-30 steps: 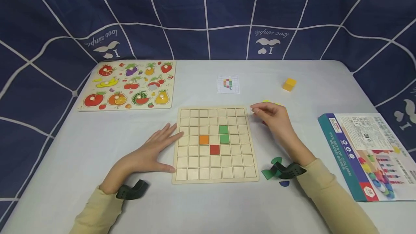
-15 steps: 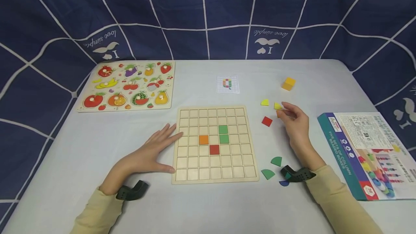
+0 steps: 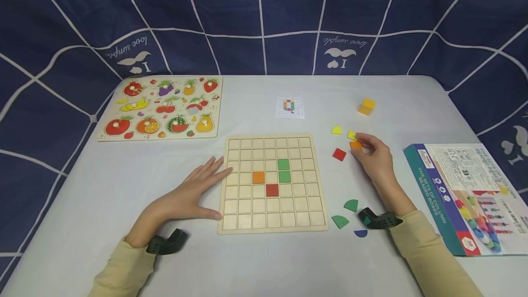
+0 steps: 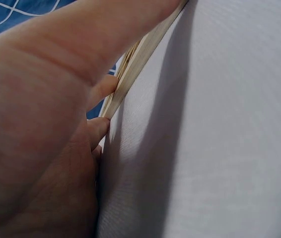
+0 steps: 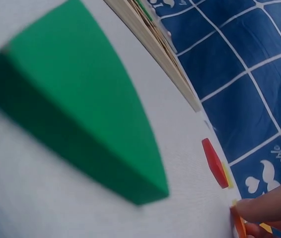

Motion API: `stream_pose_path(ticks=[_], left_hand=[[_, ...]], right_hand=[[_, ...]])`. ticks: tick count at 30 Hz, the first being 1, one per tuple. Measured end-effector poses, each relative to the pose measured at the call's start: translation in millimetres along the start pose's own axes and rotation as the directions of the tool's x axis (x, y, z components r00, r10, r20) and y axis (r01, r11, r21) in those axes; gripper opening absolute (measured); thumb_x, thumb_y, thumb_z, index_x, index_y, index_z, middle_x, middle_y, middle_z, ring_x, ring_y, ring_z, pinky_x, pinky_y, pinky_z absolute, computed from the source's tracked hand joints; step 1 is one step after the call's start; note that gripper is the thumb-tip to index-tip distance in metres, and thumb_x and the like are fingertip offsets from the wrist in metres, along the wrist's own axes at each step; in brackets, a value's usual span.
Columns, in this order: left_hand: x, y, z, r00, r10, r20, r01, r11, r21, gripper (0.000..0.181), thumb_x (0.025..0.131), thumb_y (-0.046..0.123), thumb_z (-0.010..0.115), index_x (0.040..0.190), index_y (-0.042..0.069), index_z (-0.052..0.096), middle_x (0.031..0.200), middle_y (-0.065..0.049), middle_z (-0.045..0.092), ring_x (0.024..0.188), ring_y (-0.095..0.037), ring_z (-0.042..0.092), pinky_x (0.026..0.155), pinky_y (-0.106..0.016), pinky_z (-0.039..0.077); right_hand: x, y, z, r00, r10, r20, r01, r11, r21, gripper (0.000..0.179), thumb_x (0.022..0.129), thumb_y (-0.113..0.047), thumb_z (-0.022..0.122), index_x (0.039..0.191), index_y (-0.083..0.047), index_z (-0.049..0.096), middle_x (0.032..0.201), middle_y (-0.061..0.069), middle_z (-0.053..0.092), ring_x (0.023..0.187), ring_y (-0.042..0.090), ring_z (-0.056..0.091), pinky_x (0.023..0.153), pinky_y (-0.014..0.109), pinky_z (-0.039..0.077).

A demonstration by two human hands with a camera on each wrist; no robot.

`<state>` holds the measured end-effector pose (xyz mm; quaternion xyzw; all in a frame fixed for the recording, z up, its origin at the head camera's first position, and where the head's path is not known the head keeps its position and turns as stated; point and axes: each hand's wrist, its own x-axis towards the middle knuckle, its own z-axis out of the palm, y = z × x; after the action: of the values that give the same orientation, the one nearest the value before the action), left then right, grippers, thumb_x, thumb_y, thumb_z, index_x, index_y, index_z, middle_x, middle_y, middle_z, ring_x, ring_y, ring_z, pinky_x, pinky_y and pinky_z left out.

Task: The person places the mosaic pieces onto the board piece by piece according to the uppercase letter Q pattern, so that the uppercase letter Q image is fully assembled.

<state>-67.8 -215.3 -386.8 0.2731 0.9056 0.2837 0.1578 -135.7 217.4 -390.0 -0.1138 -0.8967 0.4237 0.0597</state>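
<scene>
In the head view a wooden grid board [image 3: 241,206] lies mid-table, with an orange tile [image 3: 258,177], two green tiles [image 3: 284,176] and a red tile [image 3: 272,190] in its cells. My left hand [image 3: 187,196] rests with spread fingers against the board's left edge. To the right of the board, my right hand [image 3: 376,159] pinches a loose orange tile [image 3: 355,145] between thumb and fingers, at table level. Beside it lie a loose red square tile [image 3: 339,154] and two yellow pieces [image 3: 336,130]. The right wrist view shows the fingers [image 5: 267,206] on the orange tile's edge.
Green quarter-circle pieces [image 3: 340,222] and a blue half-round piece [image 3: 360,233] lie near the right wrist. A pattern card [image 3: 289,107], yellow-orange block [image 3: 366,107] and fruit puzzle board [image 3: 161,109] stand farther back. A box [image 3: 466,198] lies at right.
My right hand has moved right, from beside the board's upper right corner to the loose orange tile, which it now pinches. My left hand has stayed in place.
</scene>
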Motion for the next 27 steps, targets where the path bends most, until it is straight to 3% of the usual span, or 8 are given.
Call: stream_pose_path(ticks=[7,19,27], left_hand=[[0.4,0.6,-0.5,1.0,0.002,-0.003,-0.002,1.0,0.005,0.107,0.063,0.062,0.075,0.149,0.02,0.027,0.156,-0.007,0.006,0.14,-0.026,-0.004,0.108,-0.052,0.004],[0.4,-0.3,0.4,1.0,-0.009,0.0,0.009,1.0,0.007,0.108,0.062,0.062,0.075,0.149,0.02,0.027,0.156,-0.005,0.006,0.14,-0.025,-0.004,0.109,-0.05,0.004],[0.5,0.5,-0.4,1.0,-0.007,0.002,0.007,1.0,0.006,0.108,0.062,0.062,0.075,0.149,0.02,0.027,0.156,-0.006,0.006,0.14,-0.025,-0.004,0.108,-0.051,0.004]], right_hand=[[-0.1,2.5,-0.4,0.999,-0.044,0.012,0.045,0.998,-0.045,0.038,0.088,-0.002,0.062,0.126,-0.003,0.057,0.111,0.016,0.057,0.095,0.026,0.048,0.067,0.016,0.039],[-4.1,5.1,7.0,0.986,-0.161,-0.039,0.157,0.984,-0.085,0.028,0.083,0.002,0.068,0.111,0.0,0.064,0.103,0.015,0.057,0.094,0.027,0.05,0.072,0.025,0.038],[-3.5,7.6,4.6,0.981,-0.187,-0.046,0.183,0.98,-0.084,0.022,0.084,0.0,0.068,0.106,-0.002,0.066,0.101,0.013,0.058,0.086,0.022,0.052,0.067,0.017,0.04]])
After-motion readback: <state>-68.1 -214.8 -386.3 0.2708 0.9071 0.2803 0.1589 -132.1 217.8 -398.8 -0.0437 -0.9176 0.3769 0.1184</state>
